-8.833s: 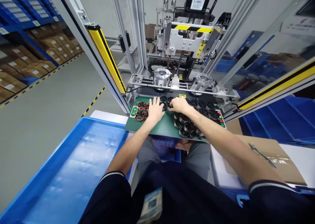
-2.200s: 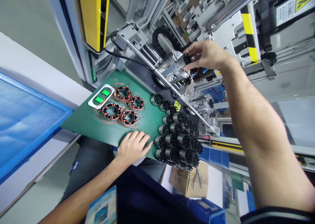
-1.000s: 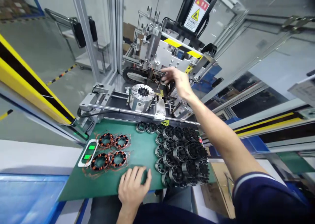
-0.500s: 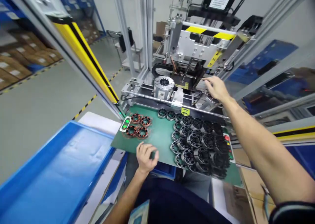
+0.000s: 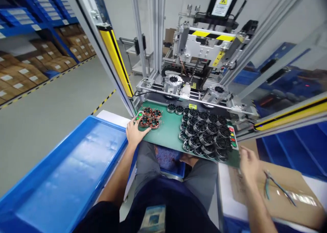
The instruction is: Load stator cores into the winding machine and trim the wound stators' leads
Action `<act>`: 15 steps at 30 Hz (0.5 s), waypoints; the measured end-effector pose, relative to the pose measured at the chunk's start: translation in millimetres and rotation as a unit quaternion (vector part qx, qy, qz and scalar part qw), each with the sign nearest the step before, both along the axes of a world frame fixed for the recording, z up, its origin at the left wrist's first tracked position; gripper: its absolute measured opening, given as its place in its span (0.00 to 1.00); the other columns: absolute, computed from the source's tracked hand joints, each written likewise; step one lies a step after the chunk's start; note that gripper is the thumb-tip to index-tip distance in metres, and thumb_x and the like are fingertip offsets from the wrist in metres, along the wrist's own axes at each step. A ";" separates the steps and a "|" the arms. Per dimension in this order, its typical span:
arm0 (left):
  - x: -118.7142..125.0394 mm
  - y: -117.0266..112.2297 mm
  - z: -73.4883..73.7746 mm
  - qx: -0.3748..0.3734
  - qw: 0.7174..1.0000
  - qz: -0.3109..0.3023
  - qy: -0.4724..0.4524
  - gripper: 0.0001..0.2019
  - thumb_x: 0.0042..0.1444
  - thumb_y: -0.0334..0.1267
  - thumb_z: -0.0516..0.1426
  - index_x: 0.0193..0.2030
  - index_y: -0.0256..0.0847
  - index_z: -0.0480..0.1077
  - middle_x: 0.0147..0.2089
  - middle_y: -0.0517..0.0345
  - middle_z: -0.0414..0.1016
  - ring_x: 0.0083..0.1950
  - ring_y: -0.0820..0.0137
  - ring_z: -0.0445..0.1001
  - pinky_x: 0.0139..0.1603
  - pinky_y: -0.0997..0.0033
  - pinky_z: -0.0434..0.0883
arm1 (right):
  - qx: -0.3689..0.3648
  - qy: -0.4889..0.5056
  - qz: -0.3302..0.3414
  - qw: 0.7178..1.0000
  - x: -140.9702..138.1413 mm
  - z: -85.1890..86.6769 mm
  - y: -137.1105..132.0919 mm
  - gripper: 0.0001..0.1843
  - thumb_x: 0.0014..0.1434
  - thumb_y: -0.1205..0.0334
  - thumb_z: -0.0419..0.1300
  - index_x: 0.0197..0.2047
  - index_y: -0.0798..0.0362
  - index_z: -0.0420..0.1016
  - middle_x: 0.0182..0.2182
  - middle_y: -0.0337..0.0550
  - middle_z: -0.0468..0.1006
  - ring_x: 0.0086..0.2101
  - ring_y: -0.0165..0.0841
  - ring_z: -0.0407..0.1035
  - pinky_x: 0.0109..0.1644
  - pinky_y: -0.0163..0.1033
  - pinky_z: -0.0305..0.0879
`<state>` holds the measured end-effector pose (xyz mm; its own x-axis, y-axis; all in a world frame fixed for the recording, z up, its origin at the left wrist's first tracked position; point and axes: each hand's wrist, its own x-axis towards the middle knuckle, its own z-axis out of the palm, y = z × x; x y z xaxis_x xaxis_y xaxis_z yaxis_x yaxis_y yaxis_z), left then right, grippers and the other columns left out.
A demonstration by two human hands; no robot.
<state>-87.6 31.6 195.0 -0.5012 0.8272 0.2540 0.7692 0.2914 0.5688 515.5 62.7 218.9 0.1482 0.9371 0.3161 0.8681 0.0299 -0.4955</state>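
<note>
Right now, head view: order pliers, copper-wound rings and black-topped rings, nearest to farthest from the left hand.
1. Copper-wound rings, right of the left hand
2. Black-topped rings, right half of green board
3. Pliers, far right, on cardboard

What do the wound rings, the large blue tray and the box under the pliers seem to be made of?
Wound rings: partly orange-brown, so probably copper wire, and partly black, perhaps plastic; gloss too small to judge. Blue tray: likely smooth plastic, judging by its glossy reflections. Box: apparently cardboard, matte brown, with shiny tape.
</note>
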 end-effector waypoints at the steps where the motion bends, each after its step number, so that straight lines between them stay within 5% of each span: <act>1: 0.0 4.2 1.4 0.005 1.000 0.002 -0.012 0.37 0.62 0.64 0.72 0.72 0.48 0.81 0.83 0.44 0.73 0.82 0.40 0.69 0.84 0.40 0.69 | -0.004 0.019 -0.021 1.000 -1.5 -6.8 -7.6 0.40 0.72 0.29 0.40 0.78 0.19 0.75 0.56 0.62 0.89 0.57 0.72 0.86 0.58 0.83 0.81; 5: 2.6 10.0 0.5 0.056 0.996 0.033 -0.069 0.35 0.55 0.62 0.74 0.64 0.45 0.80 0.73 0.42 0.80 0.78 0.38 0.74 0.82 0.36 0.70 | -0.014 0.029 -0.054 0.998 -11.6 -25.6 -12.8 0.36 0.73 0.34 0.46 0.70 0.36 0.82 0.64 0.61 0.86 0.68 0.66 0.79 0.76 0.78 0.74; 8: 2.6 12.2 -2.8 0.125 0.978 0.091 -0.140 0.37 0.50 0.60 0.75 0.60 0.43 0.72 0.60 0.43 0.83 0.65 0.42 0.82 0.75 0.35 0.75 | -0.004 0.026 -0.090 0.996 -14.5 -39.3 -5.9 0.36 0.75 0.39 0.46 0.72 0.45 0.81 0.69 0.64 0.81 0.72 0.62 0.73 0.80 0.73 0.70; 12: -7.8 19.8 7.1 0.271 0.911 0.138 -0.278 0.41 0.42 0.61 0.73 0.52 0.47 0.56 0.53 0.52 0.77 0.52 0.61 0.80 0.62 0.54 0.81 | -0.001 0.026 -0.110 0.994 -11.6 -54.6 -1.0 0.34 0.77 0.46 0.47 0.72 0.49 0.82 0.68 0.61 0.81 0.69 0.55 0.73 0.77 0.65 0.71; 15: -12.6 12.1 27.5 0.353 0.840 0.118 -0.394 0.45 0.37 0.61 0.75 0.54 0.46 0.57 0.56 0.55 0.76 0.48 0.69 0.78 0.54 0.65 0.79 | 0.007 0.021 -0.111 0.994 -7.9 -60.2 0.5 0.33 0.77 0.48 0.49 0.73 0.48 0.83 0.67 0.58 0.80 0.67 0.52 0.75 0.73 0.60 0.74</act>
<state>-100.2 43.7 222.5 -0.8729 0.4637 0.1517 0.0409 -0.2404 0.9698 507.7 63.2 158.7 0.3636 0.8753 0.3190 0.8329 -0.1520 -0.5322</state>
